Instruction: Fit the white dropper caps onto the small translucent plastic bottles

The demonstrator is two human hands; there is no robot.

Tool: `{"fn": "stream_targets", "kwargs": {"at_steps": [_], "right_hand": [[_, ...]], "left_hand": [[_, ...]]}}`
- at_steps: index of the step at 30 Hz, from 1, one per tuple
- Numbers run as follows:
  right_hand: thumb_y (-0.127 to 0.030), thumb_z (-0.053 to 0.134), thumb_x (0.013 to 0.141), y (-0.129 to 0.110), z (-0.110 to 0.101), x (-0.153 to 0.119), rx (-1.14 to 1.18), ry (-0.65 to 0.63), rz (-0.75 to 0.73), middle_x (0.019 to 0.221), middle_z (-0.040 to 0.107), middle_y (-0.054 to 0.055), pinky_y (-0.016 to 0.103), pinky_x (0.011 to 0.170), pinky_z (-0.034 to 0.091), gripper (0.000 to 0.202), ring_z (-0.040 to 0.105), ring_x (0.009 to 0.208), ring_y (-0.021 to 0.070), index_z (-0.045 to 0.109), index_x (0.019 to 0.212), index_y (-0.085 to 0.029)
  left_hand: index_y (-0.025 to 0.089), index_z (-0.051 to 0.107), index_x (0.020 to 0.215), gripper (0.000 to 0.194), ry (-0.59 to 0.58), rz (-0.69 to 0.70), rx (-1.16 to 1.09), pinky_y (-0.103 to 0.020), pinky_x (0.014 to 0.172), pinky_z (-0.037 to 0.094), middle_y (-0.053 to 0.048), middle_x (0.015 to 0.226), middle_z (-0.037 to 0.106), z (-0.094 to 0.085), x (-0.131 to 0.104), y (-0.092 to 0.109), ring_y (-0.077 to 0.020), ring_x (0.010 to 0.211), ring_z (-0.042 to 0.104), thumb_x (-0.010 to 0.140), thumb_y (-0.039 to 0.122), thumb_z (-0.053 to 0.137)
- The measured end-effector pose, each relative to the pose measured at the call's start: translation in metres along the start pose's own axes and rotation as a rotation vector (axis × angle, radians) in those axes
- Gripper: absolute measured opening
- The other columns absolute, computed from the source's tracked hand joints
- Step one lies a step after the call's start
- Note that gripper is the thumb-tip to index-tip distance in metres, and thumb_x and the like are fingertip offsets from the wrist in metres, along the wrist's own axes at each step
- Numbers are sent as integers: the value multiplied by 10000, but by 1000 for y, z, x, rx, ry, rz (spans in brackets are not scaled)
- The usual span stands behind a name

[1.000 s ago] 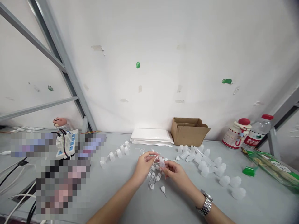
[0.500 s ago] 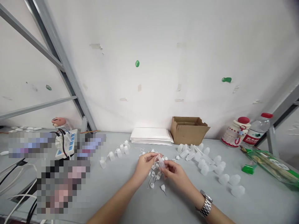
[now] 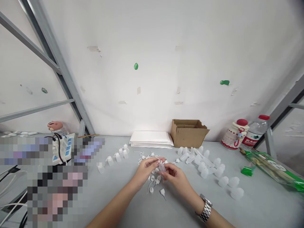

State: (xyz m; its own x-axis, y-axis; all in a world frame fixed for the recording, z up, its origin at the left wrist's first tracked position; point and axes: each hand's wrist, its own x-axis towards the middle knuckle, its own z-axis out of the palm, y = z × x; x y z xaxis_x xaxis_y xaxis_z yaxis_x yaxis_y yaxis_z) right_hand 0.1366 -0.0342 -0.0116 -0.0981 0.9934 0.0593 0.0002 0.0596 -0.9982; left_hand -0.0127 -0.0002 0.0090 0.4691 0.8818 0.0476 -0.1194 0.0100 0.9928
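Small translucent plastic bottle (image 3: 162, 167), lower centre of frame | left hand (image 3: 142, 172) fingers pinched top, right hand (image 3: 177, 178) fingers gripped body | judged light, squeezable, slightly slick; best held gently mid-body

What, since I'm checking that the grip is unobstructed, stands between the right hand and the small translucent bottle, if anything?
Nothing visible does: the right hand has its fingertips on the small bottle. Loose white caps lie on the table below, not in between.

Silver metal-link watch (image 3: 206, 209) on the right wrist; forearms bare.
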Motion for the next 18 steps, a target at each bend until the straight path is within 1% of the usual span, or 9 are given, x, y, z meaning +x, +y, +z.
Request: {"fn": "stream_targets", "kwargs": {"at_steps": [5, 8, 10, 13, 15, 18], "right_hand": [[-375, 725, 617, 1, 0, -1, 45, 34, -16, 579, 537, -29, 255, 558, 398, 258, 494, 561, 129, 633, 725, -159], [-377, 721, 628, 2, 3, -2, 112, -14, -18, 568, 531, -35, 254, 540, 401, 256, 494, 525, 118, 620, 725, -163], [-390, 711, 641, 1, 5, -3, 161, -52, -4, 589, 543, -30, 253, 524, 411, 261, 502, 507, 113, 609, 725, -165], [-411, 693, 658, 1, 7, -3, 206, -71, -1, 612, 554, -19, 249, 502, 420, 275, 500, 500, 107, 602, 720, -159], [-412, 687, 664, 2, 7, -2, 207, -72, -9, 622, 555, -14, 247, 500, 425, 282, 497, 514, 108, 611, 745, -153], [-394, 686, 672, 4, 6, -2, 168, -39, -31, 647, 557, -12, 245, 517, 429, 277, 496, 539, 108, 614, 787, -152]], "left_hand": [[128, 655, 930, 263, -47, -34, -202, -354, 893, 391, -114, 1051, 631, 5, -6, 4, -261, 1026, 541, 774, 301, 533], [105, 646, 943, 283, -85, -69, -309, -357, 862, 397, -136, 1024, 632, 6, -7, 2, -255, 947, 570, 779, 288, 506], [95, 647, 935, 282, -92, -78, -342, -357, 856, 392, -144, 1022, 629, 7, -7, 1, -243, 897, 581, 775, 269, 494], [93, 644, 943, 278, -86, -86, -369, -347, 846, 390, -143, 1004, 631, 7, -6, 0, -233, 878, 578, 749, 233, 503], [92, 638, 956, 285, -89, -91, -384, -341, 824, 400, -144, 996, 630, 8, -6, 0, -233, 878, 575, 740, 227, 511], [97, 626, 977, 299, -105, -86, -395, -337, 754, 430, -150, 1025, 617, 8, -6, -1, -250, 895, 570, 751, 256, 510]]}}
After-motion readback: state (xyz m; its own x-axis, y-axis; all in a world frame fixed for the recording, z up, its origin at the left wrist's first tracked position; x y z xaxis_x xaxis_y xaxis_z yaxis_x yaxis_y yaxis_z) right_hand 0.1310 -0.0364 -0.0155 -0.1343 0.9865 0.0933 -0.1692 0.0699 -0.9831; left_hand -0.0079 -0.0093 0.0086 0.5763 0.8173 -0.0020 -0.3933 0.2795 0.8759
